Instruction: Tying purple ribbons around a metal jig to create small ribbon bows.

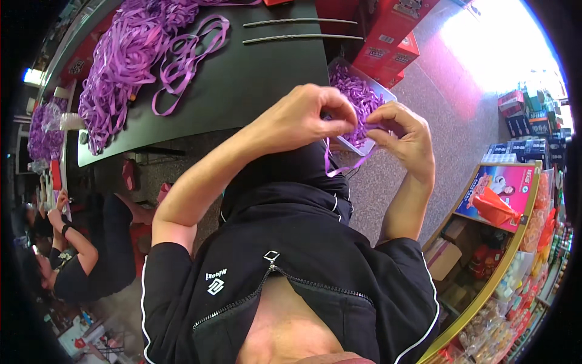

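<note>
My left hand (303, 115) and my right hand (410, 138) are raised close together, just past the table's right edge. Each one pinches a thin purple ribbon (344, 172) between thumb and fingertips. A slack loop of it hangs below the two hands. Behind my fingers stands a pale plastic bin (390, 96) heaped with purple ribbon strips (350, 84). A large tangled pile of purple ribbon (124, 57) lies on the left of the dark table (260, 79), with looser loops (182, 67) beside it.
Two thin metal rods (300, 23) lie across the table's far right. Red boxes (388, 51) are stacked beyond the bin. A glass-fronted display case (479, 242) with packaged goods stands to my right. At the left, another person (91, 261) sits, hands raised near more purple ribbon (45, 136).
</note>
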{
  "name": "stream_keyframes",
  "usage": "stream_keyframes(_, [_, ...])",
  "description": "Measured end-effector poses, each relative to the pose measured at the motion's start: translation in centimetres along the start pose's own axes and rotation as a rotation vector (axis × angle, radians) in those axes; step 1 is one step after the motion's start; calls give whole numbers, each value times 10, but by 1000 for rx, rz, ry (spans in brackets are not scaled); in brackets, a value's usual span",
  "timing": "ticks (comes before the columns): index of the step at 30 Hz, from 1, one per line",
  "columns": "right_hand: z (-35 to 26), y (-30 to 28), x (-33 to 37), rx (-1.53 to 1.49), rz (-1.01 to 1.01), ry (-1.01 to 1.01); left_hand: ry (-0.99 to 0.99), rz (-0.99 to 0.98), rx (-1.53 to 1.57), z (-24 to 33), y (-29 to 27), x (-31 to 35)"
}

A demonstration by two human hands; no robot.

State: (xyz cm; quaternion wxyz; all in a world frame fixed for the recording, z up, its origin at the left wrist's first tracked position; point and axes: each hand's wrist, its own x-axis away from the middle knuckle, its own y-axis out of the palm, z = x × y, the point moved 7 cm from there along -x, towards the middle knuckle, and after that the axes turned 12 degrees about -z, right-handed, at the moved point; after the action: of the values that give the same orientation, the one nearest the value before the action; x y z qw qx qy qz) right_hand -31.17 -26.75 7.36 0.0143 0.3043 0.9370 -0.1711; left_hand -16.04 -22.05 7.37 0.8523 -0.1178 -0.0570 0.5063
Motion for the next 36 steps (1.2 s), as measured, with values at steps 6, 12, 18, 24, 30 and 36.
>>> stream_keyframes(6, [24, -54, 1, -9, 316, 170, 320, 112, -894, 43, -12, -76])
stream_keyframes(12, [47, -100, -32, 99, 712, 229, 315, 183, -1002, 14, -55, -167])
stream_keyframes(18, [135, -117, -124, -167, 729, -41, 159, 457, -751, -2, -143, -148])
stream_keyframes(24, [136, -86, -160, -284, 580, -202, -68, 501, -701, -22, -164, -112])
stream_keyframes(30, [157, -62, -159, -441, 529, -213, -7, 531, -687, -36, -147, -113])
stream_keyframes(36, [156, -38, -170, -507, 586, -226, 41, 532, -868, -46, -145, -114])
